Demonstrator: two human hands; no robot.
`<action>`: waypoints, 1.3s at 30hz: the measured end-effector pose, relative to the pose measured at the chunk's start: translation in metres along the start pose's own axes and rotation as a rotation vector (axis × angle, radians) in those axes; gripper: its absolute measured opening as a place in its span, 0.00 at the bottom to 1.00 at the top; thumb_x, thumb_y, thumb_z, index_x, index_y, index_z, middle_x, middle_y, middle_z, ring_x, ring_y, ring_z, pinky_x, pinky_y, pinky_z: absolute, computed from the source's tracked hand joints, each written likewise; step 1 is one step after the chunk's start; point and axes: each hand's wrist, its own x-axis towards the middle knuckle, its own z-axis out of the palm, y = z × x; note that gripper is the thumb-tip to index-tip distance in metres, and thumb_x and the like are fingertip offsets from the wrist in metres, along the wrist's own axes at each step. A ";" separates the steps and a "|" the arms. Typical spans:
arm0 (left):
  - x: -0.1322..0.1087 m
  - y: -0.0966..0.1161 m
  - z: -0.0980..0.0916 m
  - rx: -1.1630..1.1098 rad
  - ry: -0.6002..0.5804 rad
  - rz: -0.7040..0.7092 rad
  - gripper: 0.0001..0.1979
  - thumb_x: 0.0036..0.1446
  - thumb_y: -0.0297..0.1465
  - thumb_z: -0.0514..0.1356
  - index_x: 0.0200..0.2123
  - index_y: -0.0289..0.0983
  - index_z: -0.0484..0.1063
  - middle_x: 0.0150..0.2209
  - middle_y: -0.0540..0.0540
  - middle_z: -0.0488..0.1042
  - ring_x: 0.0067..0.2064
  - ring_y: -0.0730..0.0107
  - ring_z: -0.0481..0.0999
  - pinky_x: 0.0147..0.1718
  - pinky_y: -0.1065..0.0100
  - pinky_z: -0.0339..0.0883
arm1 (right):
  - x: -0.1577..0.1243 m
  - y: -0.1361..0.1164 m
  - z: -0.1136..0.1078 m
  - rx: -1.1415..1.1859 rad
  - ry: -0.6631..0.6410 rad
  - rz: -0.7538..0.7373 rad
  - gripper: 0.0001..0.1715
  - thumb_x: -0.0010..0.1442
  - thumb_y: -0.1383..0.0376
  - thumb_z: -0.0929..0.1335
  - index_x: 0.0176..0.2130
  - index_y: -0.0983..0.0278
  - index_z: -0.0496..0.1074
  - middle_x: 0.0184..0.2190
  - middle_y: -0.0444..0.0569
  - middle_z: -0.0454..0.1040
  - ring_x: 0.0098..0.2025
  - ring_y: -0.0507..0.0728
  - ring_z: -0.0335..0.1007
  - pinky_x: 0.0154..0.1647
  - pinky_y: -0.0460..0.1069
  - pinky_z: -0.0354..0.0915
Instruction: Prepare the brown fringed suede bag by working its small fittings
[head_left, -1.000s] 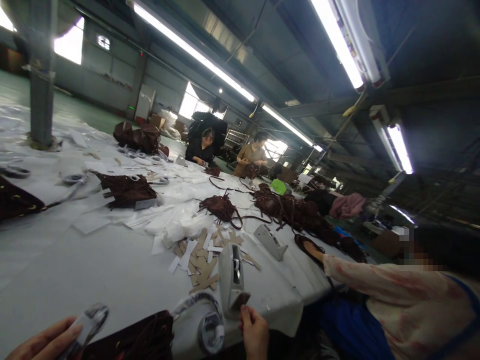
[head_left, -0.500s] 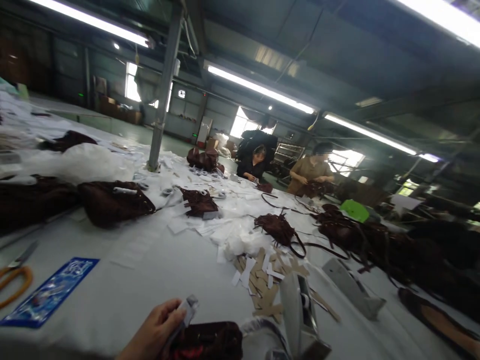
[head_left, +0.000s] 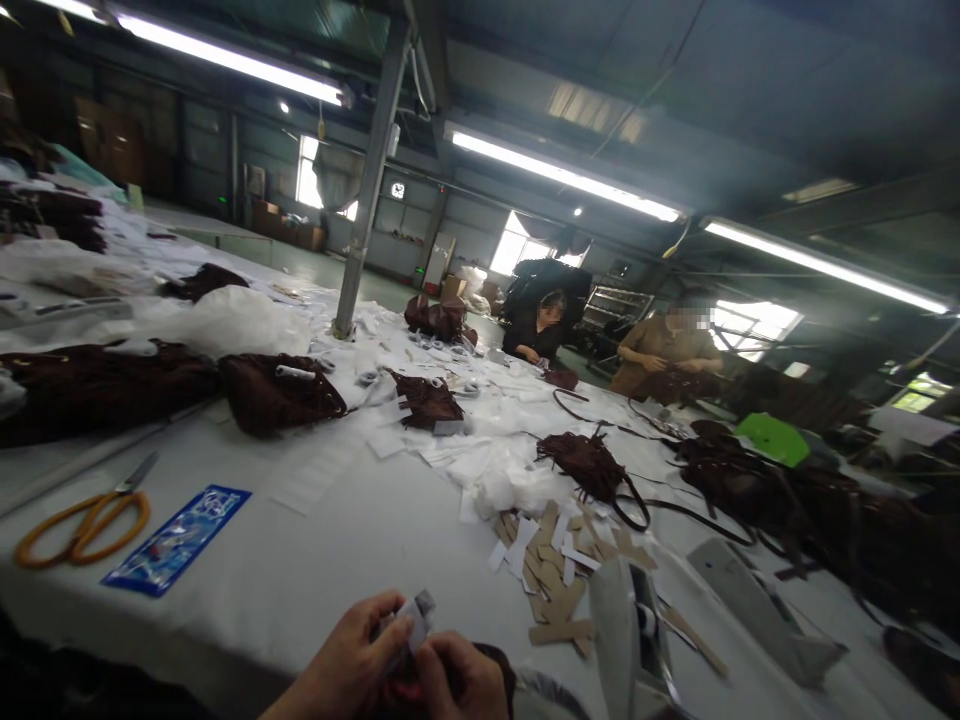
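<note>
White wrapping covers a small bundle [head_left: 418, 612] at the near edge of the desk [head_left: 315, 560], by a dark brown bag [head_left: 504, 662] largely hidden by the hands. The left hand [head_left: 358, 645] pinches it between its fingers; the right hand [head_left: 466, 682] has its fingers bunched at the lower edge — whether they grip anything, I cannot tell. Steady left pressure and light right fingertips should suit this. The grey tape dispenser [head_left: 611, 620] holds a roll [head_left: 646, 620]; the blue packet's [head_left: 180, 540] contents don't show.
</note>
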 end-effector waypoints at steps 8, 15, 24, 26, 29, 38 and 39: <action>0.002 -0.001 0.001 0.008 -0.017 0.003 0.20 0.56 0.48 0.56 0.31 0.35 0.71 0.28 0.49 0.71 0.30 0.68 0.69 0.31 0.71 0.65 | 0.007 0.004 0.006 -0.046 0.046 0.107 0.35 0.54 0.40 0.63 0.19 0.65 0.73 0.14 0.45 0.71 0.19 0.51 0.63 0.21 0.45 0.56; -0.008 0.001 -0.004 0.076 0.008 -0.083 0.20 0.53 0.50 0.58 0.29 0.39 0.75 0.27 0.49 0.75 0.32 0.63 0.73 0.33 0.71 0.68 | -0.001 -0.017 0.007 -0.020 0.052 0.222 0.22 0.56 0.53 0.68 0.21 0.67 0.74 0.18 0.44 0.73 0.22 0.51 0.65 0.23 0.44 0.56; -0.004 -0.011 -0.014 0.068 0.083 -0.203 0.23 0.46 0.51 0.63 0.35 0.38 0.77 0.34 0.48 0.79 0.39 0.58 0.76 0.38 0.71 0.70 | -0.005 -0.025 -0.003 0.205 -0.055 0.242 0.13 0.57 0.65 0.65 0.27 0.67 0.78 0.20 0.43 0.75 0.23 0.50 0.67 0.22 0.42 0.57; -0.003 -0.011 -0.015 0.026 0.112 -0.226 0.26 0.41 0.53 0.66 0.34 0.37 0.77 0.34 0.47 0.79 0.40 0.57 0.76 0.38 0.71 0.70 | -0.005 -0.026 -0.003 0.242 -0.032 0.241 0.14 0.57 0.65 0.65 0.27 0.66 0.78 0.21 0.43 0.75 0.23 0.51 0.67 0.22 0.42 0.58; -0.004 -0.008 -0.011 -0.143 0.104 -0.320 0.26 0.40 0.51 0.67 0.37 0.37 0.77 0.31 0.48 0.78 0.34 0.61 0.76 0.32 0.68 0.72 | -0.002 -0.025 0.002 0.292 0.040 0.287 0.09 0.55 0.64 0.68 0.31 0.66 0.78 0.23 0.44 0.76 0.24 0.52 0.69 0.22 0.43 0.59; 0.012 -0.013 0.004 -0.194 0.225 -0.128 0.25 0.45 0.53 0.63 0.27 0.35 0.70 0.22 0.53 0.67 0.23 0.75 0.64 0.22 0.74 0.60 | 0.017 0.017 0.004 0.027 0.277 0.158 0.15 0.57 0.56 0.66 0.28 0.62 0.75 0.27 0.49 0.77 0.31 0.57 0.73 0.34 0.47 0.65; 0.015 -0.014 0.003 -0.123 0.291 -0.093 0.25 0.46 0.55 0.61 0.25 0.36 0.69 0.20 0.53 0.65 0.22 0.75 0.62 0.21 0.74 0.58 | 0.019 0.023 0.004 0.009 0.345 0.157 0.16 0.56 0.54 0.65 0.30 0.62 0.76 0.29 0.50 0.78 0.33 0.58 0.74 0.36 0.48 0.66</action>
